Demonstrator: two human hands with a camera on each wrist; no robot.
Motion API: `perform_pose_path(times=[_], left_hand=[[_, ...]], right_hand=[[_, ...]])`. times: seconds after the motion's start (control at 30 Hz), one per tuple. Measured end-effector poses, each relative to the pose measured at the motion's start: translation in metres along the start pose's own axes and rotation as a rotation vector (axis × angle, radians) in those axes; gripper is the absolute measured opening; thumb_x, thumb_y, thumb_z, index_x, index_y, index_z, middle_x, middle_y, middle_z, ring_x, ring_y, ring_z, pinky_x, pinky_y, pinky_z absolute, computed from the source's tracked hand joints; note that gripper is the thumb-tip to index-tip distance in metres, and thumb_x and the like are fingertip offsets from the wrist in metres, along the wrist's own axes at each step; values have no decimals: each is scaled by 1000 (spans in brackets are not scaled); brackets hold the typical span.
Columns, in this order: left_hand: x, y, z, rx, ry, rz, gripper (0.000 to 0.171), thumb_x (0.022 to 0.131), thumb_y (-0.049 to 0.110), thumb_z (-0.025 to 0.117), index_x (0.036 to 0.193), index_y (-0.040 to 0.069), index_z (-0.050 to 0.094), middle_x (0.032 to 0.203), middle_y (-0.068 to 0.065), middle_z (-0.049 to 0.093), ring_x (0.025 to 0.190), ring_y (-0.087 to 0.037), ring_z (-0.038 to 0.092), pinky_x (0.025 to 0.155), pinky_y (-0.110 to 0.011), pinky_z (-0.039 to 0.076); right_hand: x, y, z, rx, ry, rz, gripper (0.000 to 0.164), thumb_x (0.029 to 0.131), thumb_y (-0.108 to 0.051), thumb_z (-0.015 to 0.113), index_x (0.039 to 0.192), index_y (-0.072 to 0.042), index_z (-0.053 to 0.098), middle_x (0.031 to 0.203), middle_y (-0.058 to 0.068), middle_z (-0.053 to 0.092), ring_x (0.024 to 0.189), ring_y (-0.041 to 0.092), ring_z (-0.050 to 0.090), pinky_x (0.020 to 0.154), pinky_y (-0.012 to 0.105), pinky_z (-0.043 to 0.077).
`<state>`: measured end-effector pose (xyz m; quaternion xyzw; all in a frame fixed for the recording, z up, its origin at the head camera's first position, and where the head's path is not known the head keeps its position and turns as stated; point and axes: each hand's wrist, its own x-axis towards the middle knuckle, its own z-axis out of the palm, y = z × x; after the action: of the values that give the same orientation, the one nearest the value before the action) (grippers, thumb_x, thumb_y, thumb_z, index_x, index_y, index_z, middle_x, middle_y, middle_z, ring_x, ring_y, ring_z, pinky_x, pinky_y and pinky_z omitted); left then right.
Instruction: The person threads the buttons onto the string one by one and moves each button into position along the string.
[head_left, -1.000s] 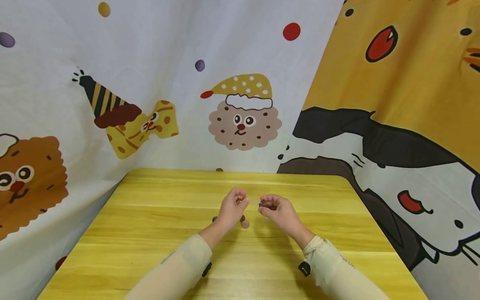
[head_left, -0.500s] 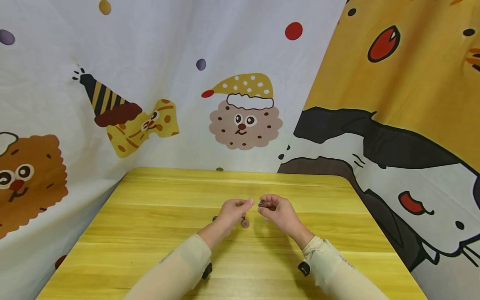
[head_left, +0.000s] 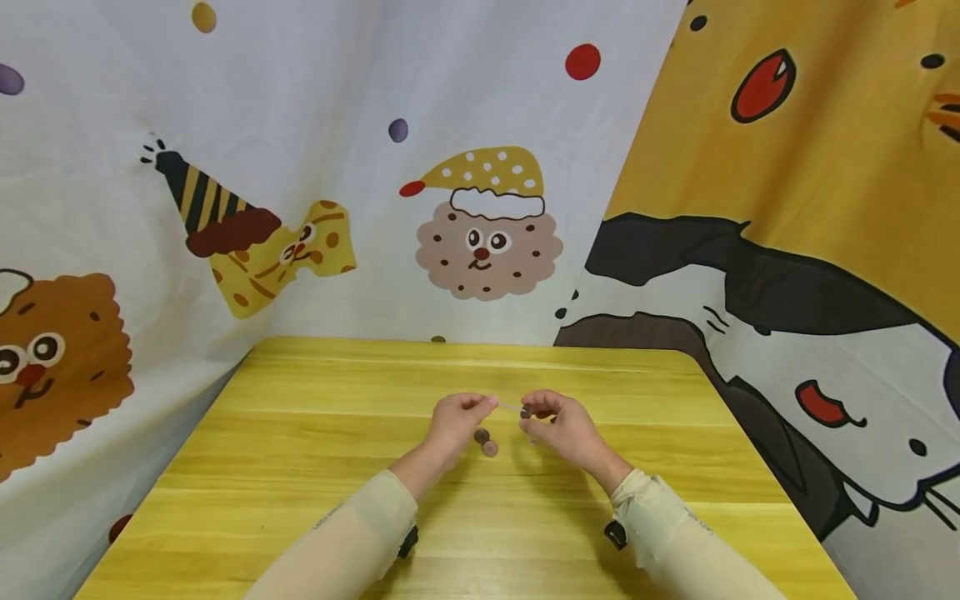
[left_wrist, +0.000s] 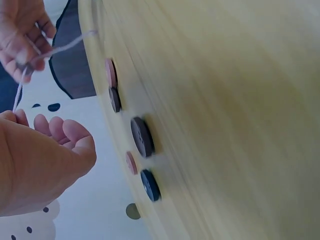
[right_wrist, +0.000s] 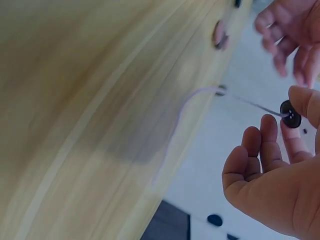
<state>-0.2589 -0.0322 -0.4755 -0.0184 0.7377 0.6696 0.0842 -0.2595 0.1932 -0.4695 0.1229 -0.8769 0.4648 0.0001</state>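
Held button (right_wrist: 285, 107), one, dark: being pinched by right hand (head_left: 566, 429), above table (head_left: 300, 467). String (right_wrist: 181, 114), one: being pinched by left hand (head_left: 452, 423) and stretched to held button; other length being left dangling. Hands, two: being kept apart. On table: pink buttons (left_wrist: 111, 72), two; brown buttons (left_wrist: 142, 136), two; blue button (left_wrist: 150, 185), one. In head view, three of five being blocked by left hand. Behind: printed cloth (head_left: 337, 75).
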Motion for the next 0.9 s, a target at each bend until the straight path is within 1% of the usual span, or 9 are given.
perform_pose_path(times=[0.2,0.3,0.4,0.47,0.53,0.63,0.7,0.8,0.9], left_hand=[[0,0,-6,32,36,40,44,102,46,73,123,7,75,131,-10,72,127,-29,63,111,-51,52],[-1,-1,-8,61,36,65,43,102,46,72,121,8,77,127,-8,73,123,-27,64,107,-48,54],[-1,-1,-9,137,45,124,35,102,43,73,115,10,79,116,-6,76,98,-21,64,85,-36,56],[-1,-1,-9,191,61,168,29,102,40,75,110,13,81,109,-4,76,80,-17,57,68,-28,50],[-1,-1,-8,228,77,207,23,101,36,76,106,15,82,107,-4,76,72,-16,51,60,-26,43],[0,-3,-7,261,97,241,18,100,34,78,102,17,82,112,-2,77,75,-15,52,66,-27,45],[0,-3,-6,281,104,256,15,100,33,78,101,18,83,117,-1,77,84,-17,54,76,-31,49],[0,-4,-6,302,105,265,15,100,33,78,101,19,83,119,-1,77,93,-18,57,87,-36,51],[0,-5,-6,314,109,267,15,100,34,78,101,19,83,120,-1,77,96,-19,59,89,-38,53]], right_hand=[[0,30,-28,-108,-12,-19,27,98,-17,78,125,-16,74,112,-1,79,119,34,67,102,52,54],[-4,46,-49,-158,1,-17,29,99,-17,78,127,-13,73,113,1,79,121,38,66,106,57,52],[-10,59,-72,-204,20,-4,33,100,-20,77,131,-11,71,117,4,78,124,40,65,107,59,52],[-14,64,-87,-228,39,6,35,101,-21,76,134,-10,70,119,6,78,125,41,64,107,60,52],[-17,67,-100,-250,57,15,36,102,-22,76,135,-9,69,121,8,78,126,42,64,107,61,52],[-18,70,-109,-279,82,14,35,101,-18,76,134,-8,70,120,9,78,124,41,65,107,62,52],[-17,72,-110,-298,69,4,34,101,-17,76,133,-7,71,118,9,79,123,41,65,106,62,52],[-15,80,-108,-312,12,18,32,100,-15,76,130,-8,72,118,7,78,122,39,66,104,60,53],[-16,88,-104,-324,-60,58,32,99,-16,78,129,-8,73,122,7,76,123,36,65,102,55,55]])
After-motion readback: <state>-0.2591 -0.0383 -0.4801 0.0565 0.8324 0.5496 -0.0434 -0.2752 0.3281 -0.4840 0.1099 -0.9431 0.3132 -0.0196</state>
